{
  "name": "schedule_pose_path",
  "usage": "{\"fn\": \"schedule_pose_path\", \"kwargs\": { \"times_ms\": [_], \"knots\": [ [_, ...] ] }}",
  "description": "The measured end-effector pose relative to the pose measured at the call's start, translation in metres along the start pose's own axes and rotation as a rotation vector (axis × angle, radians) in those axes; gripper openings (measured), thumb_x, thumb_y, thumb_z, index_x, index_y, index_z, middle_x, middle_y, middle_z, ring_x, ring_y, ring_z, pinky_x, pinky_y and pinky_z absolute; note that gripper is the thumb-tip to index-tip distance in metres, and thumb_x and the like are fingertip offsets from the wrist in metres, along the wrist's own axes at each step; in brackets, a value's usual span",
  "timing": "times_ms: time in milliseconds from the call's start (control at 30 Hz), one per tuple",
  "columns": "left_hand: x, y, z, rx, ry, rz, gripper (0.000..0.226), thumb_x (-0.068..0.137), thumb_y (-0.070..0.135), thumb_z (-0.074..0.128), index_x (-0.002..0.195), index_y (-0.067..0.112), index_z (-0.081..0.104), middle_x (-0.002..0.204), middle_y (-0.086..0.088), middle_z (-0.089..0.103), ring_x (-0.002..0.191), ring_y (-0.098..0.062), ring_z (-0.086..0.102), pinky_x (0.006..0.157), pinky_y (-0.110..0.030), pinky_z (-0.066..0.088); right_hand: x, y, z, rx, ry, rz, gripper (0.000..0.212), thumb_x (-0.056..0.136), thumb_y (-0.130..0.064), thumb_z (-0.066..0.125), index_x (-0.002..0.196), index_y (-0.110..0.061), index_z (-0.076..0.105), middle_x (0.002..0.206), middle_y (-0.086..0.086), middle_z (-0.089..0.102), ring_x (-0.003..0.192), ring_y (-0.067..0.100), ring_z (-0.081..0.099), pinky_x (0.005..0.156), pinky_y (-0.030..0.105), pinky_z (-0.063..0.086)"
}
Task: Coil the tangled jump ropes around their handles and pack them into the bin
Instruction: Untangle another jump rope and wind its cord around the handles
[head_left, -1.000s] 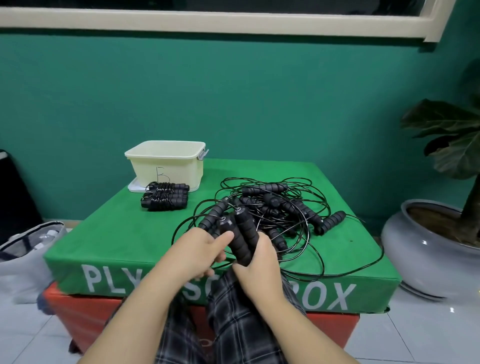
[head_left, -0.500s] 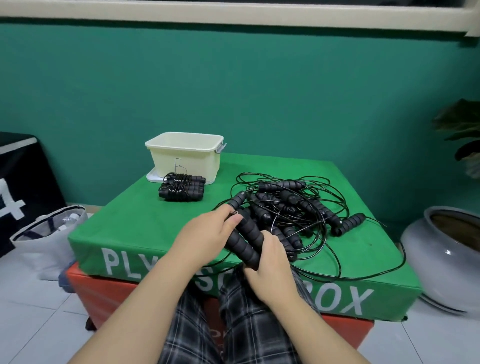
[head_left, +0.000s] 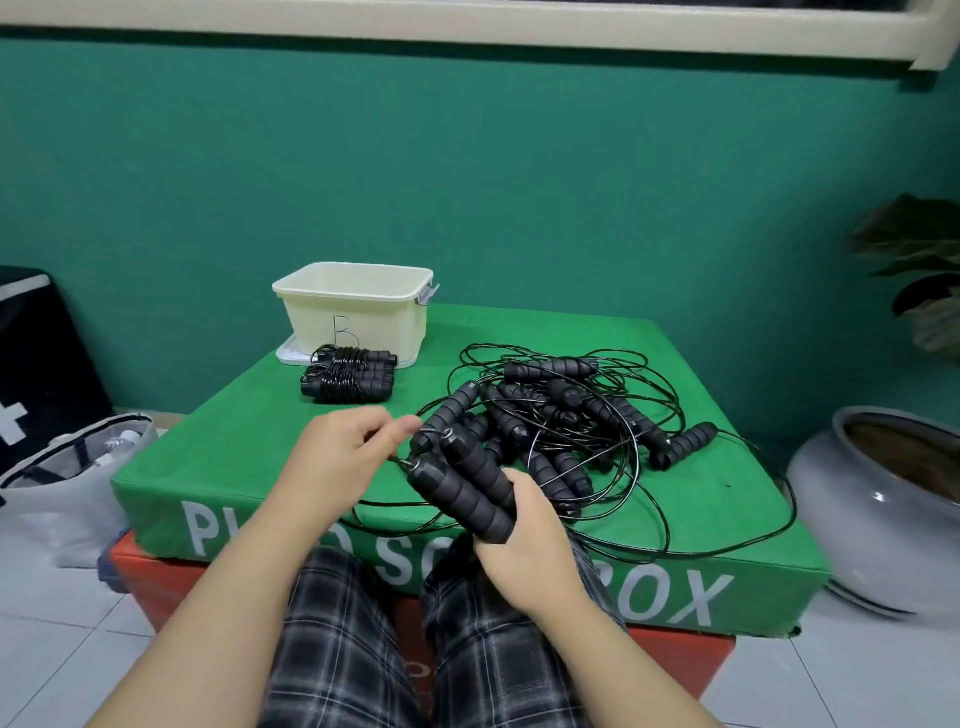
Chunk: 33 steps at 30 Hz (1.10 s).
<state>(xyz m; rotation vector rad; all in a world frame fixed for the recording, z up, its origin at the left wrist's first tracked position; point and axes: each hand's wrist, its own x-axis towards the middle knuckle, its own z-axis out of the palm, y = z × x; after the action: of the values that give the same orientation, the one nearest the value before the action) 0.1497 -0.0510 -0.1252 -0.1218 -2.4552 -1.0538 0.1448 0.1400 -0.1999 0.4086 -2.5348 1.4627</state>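
My right hand (head_left: 524, 540) grips two black foam jump-rope handles (head_left: 462, 483) side by side, their cable ends pointing up and left. My left hand (head_left: 337, 457) pinches the thin black cable right at those handle tips. Behind them a tangled pile of ropes and handles (head_left: 566, 415) spreads over the green box top. A coiled bundle of ropes (head_left: 348, 382) lies in front of the cream bin (head_left: 358, 306), which stands at the back left of the box top.
The green soft plyo box (head_left: 218, 457) sits on a red one. A grey bag (head_left: 67, 478) lies on the floor at left, a dark case behind it. A large grey plant pot (head_left: 883, 509) stands at right. My plaid-trousered knees are below the box edge.
The camera has shifted, so the scene sits further right and lower. My left hand has drawn slightly left off the handle tips and now pinches the cable there. My right hand keeps its hold.
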Motion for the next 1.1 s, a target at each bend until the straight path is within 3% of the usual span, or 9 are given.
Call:
{"fn": "schedule_pose_path", "kwargs": {
  "times_ms": [100,167,267,367,567,800,900,1000,1100],
  "knots": [
    [-0.002,0.002,0.006,-0.126,0.048,0.027,0.053,0.087,0.050,0.042,0.057,0.007,0.050,0.044,0.008,0.036,0.045,-0.009,0.033,0.048,-0.026,0.025,-0.004,-0.002,-0.009,0.199,-0.007,0.098,0.032,0.079,-0.012,0.067,0.099,-0.032,0.052,0.087,-0.010,0.063,0.076,-0.006,0.057,0.066,0.013,0.044],
    [-0.006,0.005,0.015,-0.175,0.047,0.058,0.040,0.096,0.044,0.044,0.064,0.027,0.060,0.047,0.009,0.046,0.046,-0.009,0.038,0.049,-0.024,0.031,-0.004,-0.003,-0.011,0.335,0.037,0.161,0.032,0.081,-0.013,0.070,0.102,-0.027,0.051,0.083,-0.010,0.060,0.069,-0.007,0.054,0.063,0.008,0.040],
    [-0.012,0.011,0.031,-0.210,-0.018,0.085,0.024,0.095,0.048,0.042,0.096,0.041,0.065,0.088,0.011,0.070,0.081,-0.005,0.062,0.081,-0.028,0.049,-0.002,-0.008,-0.008,0.603,0.122,0.287,0.029,0.074,-0.031,0.074,0.096,-0.022,0.056,0.074,-0.009,0.057,0.073,0.011,0.054,0.075,0.025,0.044],
    [-0.020,0.013,0.047,-0.215,-0.123,0.131,0.029,0.096,0.041,0.042,0.124,0.044,0.050,0.117,0.010,0.064,0.109,-0.002,0.056,0.099,-0.025,0.043,0.002,-0.017,-0.007,0.882,0.138,0.349,0.027,0.076,-0.031,0.075,0.095,-0.018,0.060,0.073,-0.005,0.060,0.074,0.017,0.057,0.075,0.039,0.049],
    [-0.027,0.018,0.060,-0.179,-0.191,0.184,0.051,0.100,0.015,0.040,0.134,0.051,0.028,0.117,0.001,0.056,0.104,0.007,0.048,0.090,-0.002,0.034,0.015,-0.042,-0.020,1.036,0.136,0.320,0.015,0.092,-0.018,0.060,0.102,-0.007,0.062,0.075,0.001,0.064,0.074,0.015,0.062,0.082,0.046,0.052],
    [-0.026,0.033,0.063,0.003,-0.315,0.329,0.053,0.100,0.021,0.032,0.138,0.055,0.016,0.101,0.003,0.046,0.095,-0.015,0.051,0.089,-0.035,0.046,0.017,-0.055,-0.030,0.991,0.164,0.300,0.015,0.083,-0.013,0.073,0.093,-0.007,0.063,0.085,0.009,0.065,0.085,0.022,0.062,0.085,0.039,0.051],
    [-0.028,0.046,0.061,-0.046,-0.336,0.354,0.045,0.100,0.020,0.037,0.142,0.038,0.032,0.103,0.007,0.048,0.098,-0.003,0.048,0.094,-0.026,0.041,0.014,-0.058,-0.044,0.961,0.176,0.238,0.005,0.087,-0.005,0.066,0.086,-0.009,0.064,0.076,0.004,0.065,0.074,0.017,0.062,0.070,0.027,0.053],
    [-0.031,0.060,0.057,-0.119,-0.341,0.303,0.049,0.100,0.021,0.043,0.140,0.043,0.026,0.097,0.017,0.057,0.088,0.010,0.050,0.080,-0.010,0.039,0.018,-0.065,-0.073,0.944,0.240,0.185,0.014,0.087,0.003,0.061,0.082,-0.009,0.064,0.071,0.007,0.064,0.069,0.020,0.062,0.070,0.033,0.053],
    [-0.031,0.065,0.057,-0.132,-0.403,0.179,0.027,0.100,0.031,0.041,0.100,0.054,0.056,0.085,0.008,0.067,0.071,0.000,0.057,0.063,-0.016,0.042,0.031,-0.071,-0.112,0.898,0.309,0.137,0.014,0.086,0.008,0.061,0.083,-0.006,0.059,0.065,0.006,0.062,0.062,0.018,0.062,0.069,0.037,0.055]
  ]
}}
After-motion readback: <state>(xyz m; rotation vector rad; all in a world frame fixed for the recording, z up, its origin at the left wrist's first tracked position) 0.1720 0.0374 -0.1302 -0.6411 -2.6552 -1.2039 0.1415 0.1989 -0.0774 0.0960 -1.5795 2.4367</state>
